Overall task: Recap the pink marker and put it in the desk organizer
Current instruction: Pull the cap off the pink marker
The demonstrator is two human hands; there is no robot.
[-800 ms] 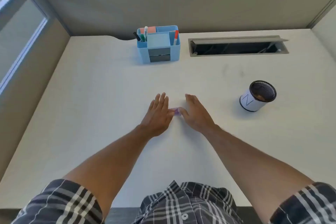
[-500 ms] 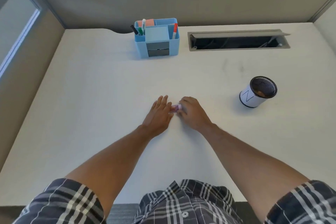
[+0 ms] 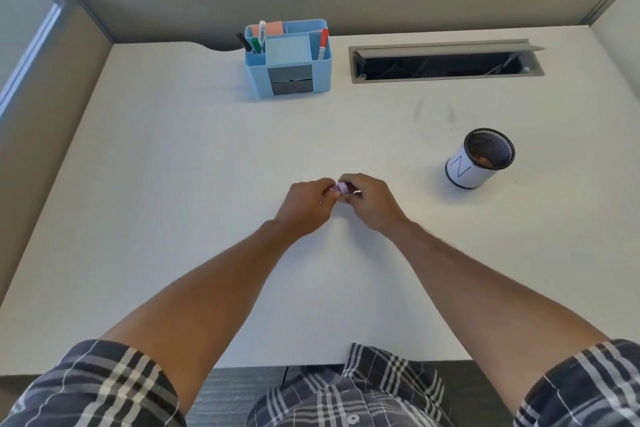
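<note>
Head camera view looks down on a pale desk (image 3: 173, 184) with both forearms reaching to the middle of the frame. At center, the left hand (image 3: 304, 204) and the right hand (image 3: 370, 201) meet with fingers curled, pinching a small pink marker (image 3: 343, 188) between them; only a short lilac-pink piece shows between the fingertips, and whether the cap is on cannot be told. The hands are low over the desk, but contact with it cannot be told. At upper center stands a blue desk organizer (image 3: 287, 59) holding several pens, with a red marker (image 3: 322, 43) in its right compartment. To its right lies an open cable slot (image 3: 446, 62). At right of center a black mesh cup (image 3: 479, 158) with a white label stands apart from the hands.
</note>
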